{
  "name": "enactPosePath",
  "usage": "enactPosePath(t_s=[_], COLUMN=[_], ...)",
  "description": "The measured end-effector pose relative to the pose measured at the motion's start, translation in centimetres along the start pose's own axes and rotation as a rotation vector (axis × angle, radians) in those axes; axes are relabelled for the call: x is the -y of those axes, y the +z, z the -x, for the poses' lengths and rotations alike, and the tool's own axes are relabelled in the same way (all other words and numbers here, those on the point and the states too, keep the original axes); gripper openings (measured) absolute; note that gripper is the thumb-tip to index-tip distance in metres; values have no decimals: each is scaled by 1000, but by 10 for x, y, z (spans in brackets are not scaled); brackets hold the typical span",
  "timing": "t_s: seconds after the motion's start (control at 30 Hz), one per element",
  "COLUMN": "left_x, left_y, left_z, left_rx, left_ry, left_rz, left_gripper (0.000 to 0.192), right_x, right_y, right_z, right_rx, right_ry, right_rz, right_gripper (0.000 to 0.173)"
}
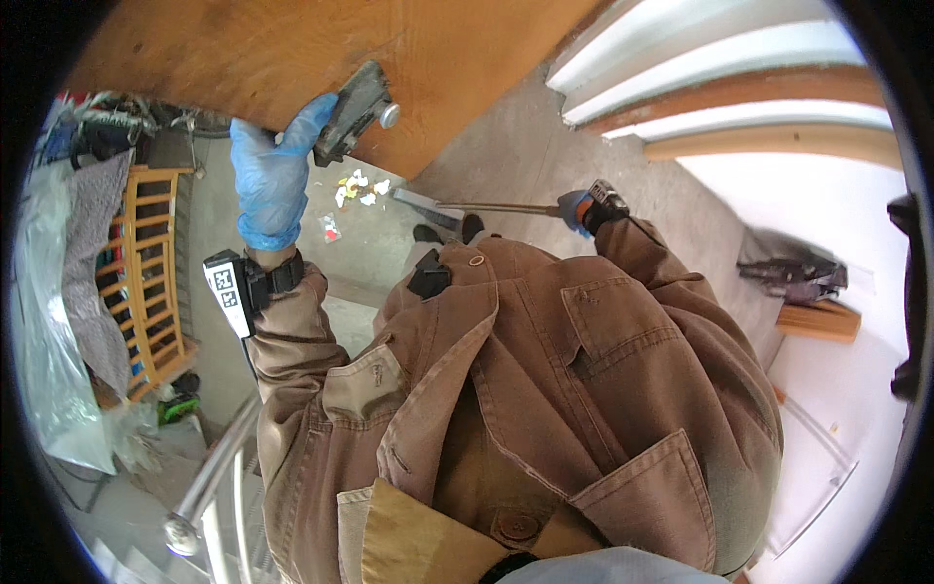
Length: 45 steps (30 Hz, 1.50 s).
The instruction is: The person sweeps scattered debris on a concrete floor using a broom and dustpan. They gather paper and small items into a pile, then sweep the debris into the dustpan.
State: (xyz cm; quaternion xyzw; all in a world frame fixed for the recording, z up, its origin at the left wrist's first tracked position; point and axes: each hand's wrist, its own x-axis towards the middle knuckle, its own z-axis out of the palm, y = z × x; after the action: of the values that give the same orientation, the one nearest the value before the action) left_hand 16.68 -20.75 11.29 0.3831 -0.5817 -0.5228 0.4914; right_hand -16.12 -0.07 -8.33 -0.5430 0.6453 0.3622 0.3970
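My left hand, in a blue disposable glove, grips the edge of an orange-brown wooden door. Its thumb lies on the face next to a dark metal rim lock with a pale round knob; the other fingertips are hidden. My right hand, also gloved in blue, is closed around the wooden handle of a broom. The broom's bristled head rests on the concrete floor by my shoes. Just beyond it lies a small heap of white and yellow scraps. A clear packet with red on it lies nearer.
A slatted wooden frame stands at left, with a grey cloth and plastic sheeting. A metal railing is at lower left. Stair-like white and brown boards rise at upper right. A dark bag sits by the right wall.
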Motion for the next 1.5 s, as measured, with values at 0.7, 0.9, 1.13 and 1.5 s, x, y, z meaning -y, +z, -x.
enactPosePath(t_s=[0.7,0.9,1.13,1.5], left_x=[16,18,20,15], left_y=[-17,-30,-33,-17], left_z=[3,-27,-39,-37], left_rx=[194,150,65,208], left_ry=[82,14,53,117], left_rz=[5,-118,-227,-140], left_gripper=[43,38,36,40], right_x=[10,-5,-13,206], right_y=[106,92,59,231], right_z=[89,19,-127,-68], right_rx=[-347,-542,-280,-278], right_ry=[596,660,311,487], right_rz=[-553,-752,-1126,-1013], right_gripper=[20,24,19,40])
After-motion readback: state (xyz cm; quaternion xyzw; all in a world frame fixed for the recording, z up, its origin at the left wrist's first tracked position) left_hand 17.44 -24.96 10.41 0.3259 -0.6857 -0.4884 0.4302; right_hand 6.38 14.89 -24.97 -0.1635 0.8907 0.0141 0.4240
